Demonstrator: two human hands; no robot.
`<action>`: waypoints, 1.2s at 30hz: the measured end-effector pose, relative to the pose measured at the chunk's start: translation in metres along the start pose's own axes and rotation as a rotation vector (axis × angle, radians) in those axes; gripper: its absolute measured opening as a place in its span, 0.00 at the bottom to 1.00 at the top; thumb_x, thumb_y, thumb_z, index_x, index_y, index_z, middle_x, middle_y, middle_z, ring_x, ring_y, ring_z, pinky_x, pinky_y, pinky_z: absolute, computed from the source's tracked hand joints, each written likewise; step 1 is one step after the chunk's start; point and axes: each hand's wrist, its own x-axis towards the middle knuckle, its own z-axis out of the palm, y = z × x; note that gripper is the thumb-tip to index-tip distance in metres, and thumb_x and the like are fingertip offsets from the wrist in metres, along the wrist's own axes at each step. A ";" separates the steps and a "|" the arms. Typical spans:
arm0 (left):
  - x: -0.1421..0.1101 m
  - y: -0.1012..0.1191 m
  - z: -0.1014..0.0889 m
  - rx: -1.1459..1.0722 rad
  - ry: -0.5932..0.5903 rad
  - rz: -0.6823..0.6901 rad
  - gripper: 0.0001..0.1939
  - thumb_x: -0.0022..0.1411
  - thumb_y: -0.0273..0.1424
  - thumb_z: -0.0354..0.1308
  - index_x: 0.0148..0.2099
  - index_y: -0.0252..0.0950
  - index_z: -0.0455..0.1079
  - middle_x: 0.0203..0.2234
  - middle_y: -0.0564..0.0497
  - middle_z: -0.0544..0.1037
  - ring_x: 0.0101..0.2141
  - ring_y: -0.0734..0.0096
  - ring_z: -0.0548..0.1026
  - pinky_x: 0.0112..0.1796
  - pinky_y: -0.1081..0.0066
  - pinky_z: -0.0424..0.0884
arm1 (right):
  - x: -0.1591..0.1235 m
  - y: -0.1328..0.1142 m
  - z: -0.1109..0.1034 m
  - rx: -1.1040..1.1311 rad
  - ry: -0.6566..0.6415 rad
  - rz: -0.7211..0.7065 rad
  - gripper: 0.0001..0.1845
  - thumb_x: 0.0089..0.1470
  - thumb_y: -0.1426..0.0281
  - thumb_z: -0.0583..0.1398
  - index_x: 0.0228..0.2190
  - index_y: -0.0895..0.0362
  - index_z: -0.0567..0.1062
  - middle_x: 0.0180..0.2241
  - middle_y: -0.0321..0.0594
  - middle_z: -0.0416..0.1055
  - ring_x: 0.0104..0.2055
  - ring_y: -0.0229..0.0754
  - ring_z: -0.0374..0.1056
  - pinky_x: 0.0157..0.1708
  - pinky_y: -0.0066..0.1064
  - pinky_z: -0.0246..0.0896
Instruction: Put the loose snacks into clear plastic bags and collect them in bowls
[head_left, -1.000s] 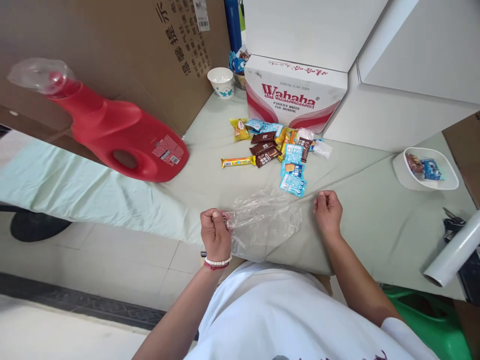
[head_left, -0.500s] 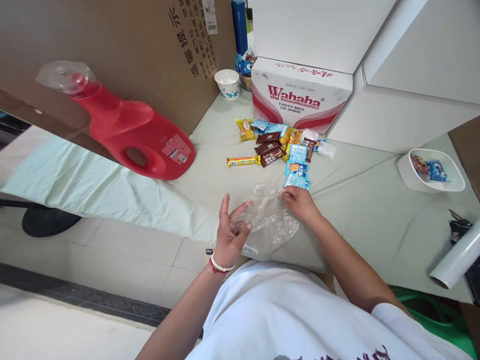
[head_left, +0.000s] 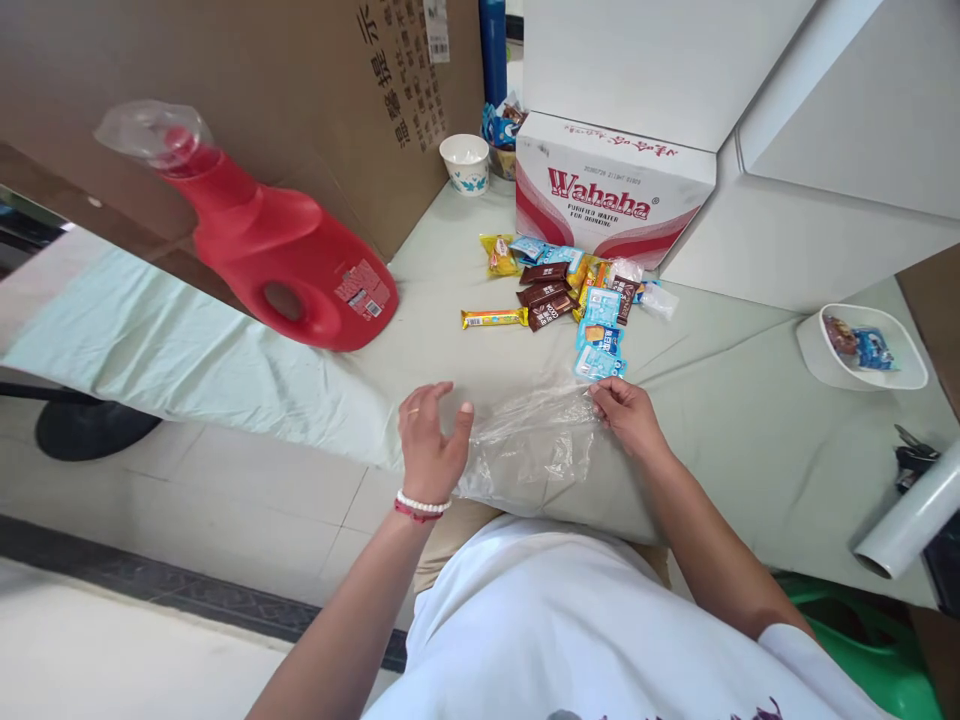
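My covered table (head_left: pixel 720 420) bears the white-and-red Wahaha water carton (head_left: pixel 611 190), standing behind a heap of wrapped snacks (head_left: pixel 551 290). The red jug (head_left: pixel 300 260) is to the left. The clear plastic bag (head_left: pixel 540 435) lies at the near edge, between my hands: my right hand (head_left: pixel 630 415) pinches its upper corner; my left hand (head_left: pixel 431 440), beside its other end, is open, thumb apart from the fingers.

Your single view sits at head height, faces forward and steeply down, whole counter (head_left: pixel 720 420) front in middle distance.
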 end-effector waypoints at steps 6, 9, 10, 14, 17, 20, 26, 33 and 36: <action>0.046 0.022 0.045 -0.038 -0.499 -0.080 0.16 0.57 0.44 0.63 0.40 0.37 0.73 0.25 0.51 0.75 0.35 0.57 0.74 0.42 0.60 0.69 | -0.001 -0.003 0.001 -0.044 -0.043 -0.080 0.20 0.50 0.50 0.66 0.29 0.55 0.76 0.20 0.31 0.65 0.21 0.35 0.56 0.22 0.28 0.52; 0.049 0.021 0.066 -0.242 -0.517 -0.177 0.09 0.62 0.39 0.56 0.33 0.39 0.67 0.18 0.59 0.62 0.23 0.71 0.64 0.29 0.71 0.62 | -0.004 -0.003 -0.010 -0.036 0.012 -0.073 0.21 0.49 0.50 0.67 0.29 0.55 0.76 0.19 0.31 0.64 0.21 0.34 0.55 0.21 0.27 0.51; 0.048 0.020 0.069 -0.314 -0.445 -0.209 0.09 0.63 0.39 0.54 0.33 0.39 0.66 0.17 0.60 0.60 0.21 0.73 0.62 0.27 0.72 0.59 | -0.006 -0.002 -0.015 -0.030 0.042 -0.059 0.21 0.49 0.50 0.67 0.29 0.56 0.76 0.19 0.31 0.64 0.20 0.34 0.55 0.21 0.27 0.50; 0.041 0.014 0.073 -0.565 -0.179 -0.336 0.10 0.65 0.41 0.54 0.36 0.40 0.62 0.18 0.62 0.58 0.20 0.75 0.59 0.24 0.74 0.56 | -0.019 0.001 -0.036 0.002 0.162 0.024 0.23 0.47 0.48 0.68 0.29 0.56 0.75 0.19 0.30 0.62 0.20 0.34 0.54 0.19 0.27 0.49; 0.043 0.011 0.079 -0.607 -0.147 -0.376 0.10 0.67 0.40 0.53 0.36 0.40 0.62 0.19 0.61 0.60 0.20 0.74 0.61 0.25 0.73 0.58 | -0.026 0.003 -0.045 -0.010 0.217 0.057 0.24 0.47 0.47 0.68 0.28 0.56 0.73 0.19 0.30 0.62 0.20 0.34 0.53 0.18 0.27 0.46; 0.052 0.009 0.084 -0.527 -0.078 -0.412 0.08 0.66 0.37 0.55 0.40 0.39 0.64 0.24 0.58 0.66 0.25 0.72 0.66 0.30 0.71 0.65 | -0.026 0.004 -0.048 -0.047 0.250 0.035 0.26 0.50 0.44 0.65 0.32 0.55 0.72 0.21 0.31 0.65 0.20 0.35 0.53 0.19 0.29 0.48; 0.047 0.025 0.058 -0.146 0.174 -0.016 0.12 0.69 0.36 0.52 0.50 0.36 0.68 0.46 0.43 0.74 0.49 0.60 0.72 0.53 0.58 0.67 | -0.016 0.006 -0.052 -0.024 0.180 -0.020 0.37 0.48 0.48 0.68 0.53 0.53 0.67 0.32 0.34 0.73 0.29 0.40 0.65 0.27 0.30 0.63; 0.013 0.019 0.065 0.114 -0.510 0.471 0.25 0.71 0.38 0.51 0.68 0.43 0.63 0.68 0.40 0.65 0.68 0.52 0.61 0.68 0.41 0.42 | -0.024 0.019 -0.071 -0.066 0.316 0.024 0.30 0.48 0.52 0.67 0.48 0.54 0.71 0.29 0.31 0.68 0.21 0.35 0.59 0.21 0.30 0.56; 0.017 0.002 0.067 0.092 -0.449 0.333 0.31 0.72 0.40 0.51 0.73 0.39 0.54 0.70 0.35 0.60 0.69 0.51 0.59 0.67 0.42 0.48 | -0.038 0.031 -0.086 -0.180 0.402 0.047 0.28 0.51 0.51 0.65 0.49 0.54 0.72 0.30 0.33 0.70 0.22 0.36 0.61 0.23 0.31 0.59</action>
